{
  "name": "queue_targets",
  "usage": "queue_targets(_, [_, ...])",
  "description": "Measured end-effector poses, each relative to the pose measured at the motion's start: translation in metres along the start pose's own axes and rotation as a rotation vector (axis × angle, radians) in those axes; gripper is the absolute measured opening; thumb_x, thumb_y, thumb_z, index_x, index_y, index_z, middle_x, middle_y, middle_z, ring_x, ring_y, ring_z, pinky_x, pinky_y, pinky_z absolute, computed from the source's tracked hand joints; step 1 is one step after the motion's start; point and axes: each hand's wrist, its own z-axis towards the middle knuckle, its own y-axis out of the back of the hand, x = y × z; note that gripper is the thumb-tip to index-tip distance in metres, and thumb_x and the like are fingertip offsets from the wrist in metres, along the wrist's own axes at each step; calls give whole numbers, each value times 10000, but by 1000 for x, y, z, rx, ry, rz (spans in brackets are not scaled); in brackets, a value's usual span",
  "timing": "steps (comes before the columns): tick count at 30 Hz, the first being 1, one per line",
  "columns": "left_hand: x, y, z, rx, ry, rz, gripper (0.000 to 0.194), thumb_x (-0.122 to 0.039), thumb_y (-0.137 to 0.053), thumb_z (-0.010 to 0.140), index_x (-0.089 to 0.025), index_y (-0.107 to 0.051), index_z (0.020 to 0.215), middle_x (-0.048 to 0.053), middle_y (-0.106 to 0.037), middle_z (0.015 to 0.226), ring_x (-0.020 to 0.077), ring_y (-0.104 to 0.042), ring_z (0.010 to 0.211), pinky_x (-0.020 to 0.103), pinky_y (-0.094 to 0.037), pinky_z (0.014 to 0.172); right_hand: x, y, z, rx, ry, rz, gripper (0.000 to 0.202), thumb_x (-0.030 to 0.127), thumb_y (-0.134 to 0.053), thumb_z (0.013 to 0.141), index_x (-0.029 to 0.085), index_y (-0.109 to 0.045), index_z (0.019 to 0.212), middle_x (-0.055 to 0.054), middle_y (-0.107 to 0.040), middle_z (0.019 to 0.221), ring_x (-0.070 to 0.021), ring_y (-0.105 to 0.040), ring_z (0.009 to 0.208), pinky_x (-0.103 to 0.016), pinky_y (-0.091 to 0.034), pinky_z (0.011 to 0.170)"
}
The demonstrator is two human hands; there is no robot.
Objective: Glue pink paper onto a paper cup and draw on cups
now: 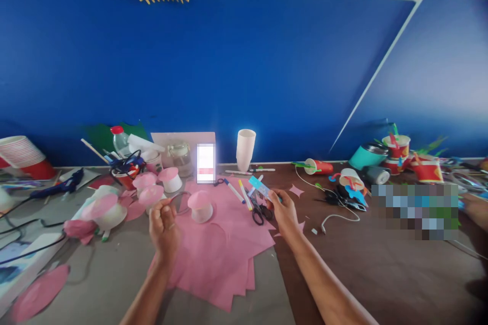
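Observation:
My right hand (282, 209) is closed on a small light-blue card (259, 186), held above the pens and black-handled scissors (258, 216). My left hand (163, 223) is closed with fingers curled over the left edge of the pink sheets (213, 269); what it pinches, if anything, is too small to make out. Between the hands, a white cup with a pink round top (200, 206) stands on the sheets. Left of it are more pink-topped cups (170, 180). A yellow marker (244, 194) and a blue-capped marker (234, 191) lie near my right hand.
A white cup stack (245, 150) stands by the blue partition (229, 61). At left are a glue gun (57, 185), cables and a red-capped bottle (120, 141). At right lie a red cup (319, 166), a white cable (339, 219), a teal container (368, 156) and another person's hand (475, 208).

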Motion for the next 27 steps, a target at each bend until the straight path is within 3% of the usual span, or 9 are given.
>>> queue_targets(2, [15,-4,5,-15,136,-100,310,-529,-572,889,-224,-596,939,-12,-559,806,158,-566,739,296,-487,716,-2,-3,4,0,31,-72,394,594,-636,754,199,-635,740,16,-578,524,-184,-543,521,-299,-417,554])
queue_targets(6, [34,-11,6,40,216,-99,361,-555,-612,827,-217,-629,951,34,-633,863,195,-618,797,349,-523,776,-10,-13,19,-36,80,-189,378,565,-597,722,204,-663,817,-50,-688,689,-253,-632,674,-345,-471,652])
queue_targets(15, [30,-13,-2,210,224,-68,515,-647,-551,852,-194,-650,1075,109,-713,1065,266,-673,1023,408,-544,918,-30,-24,55,-162,101,-386,398,434,-438,814,161,-683,970,-165,-740,1032,-320,-659,978,-427,-478,881])
queue_targets(20, [36,-16,-11,425,162,-60,807,-679,-666,747,-164,-502,1347,206,-576,1370,374,-587,1265,556,-486,1066,-37,-17,67,-239,114,-530,386,347,-406,877,143,-691,1038,-170,-734,1088,-306,-649,1042,-405,-467,915])
queue_targets(24, [46,-19,-19,483,109,49,870,-580,-727,738,-198,-409,1452,193,-458,1504,412,-407,1441,645,-351,1181,-47,-15,72,-305,120,-651,391,271,-380,912,130,-691,1103,-182,-718,1127,-323,-629,1076,-431,-451,902])
queue_targets(27, [51,-23,-22,472,121,44,877,-519,-748,736,-238,-378,1479,179,-436,1533,412,-391,1455,649,-336,1192,-56,-18,71,-313,139,-714,375,239,-394,918,138,-701,1108,-185,-713,1096,-337,-620,1063,-459,-437,888])
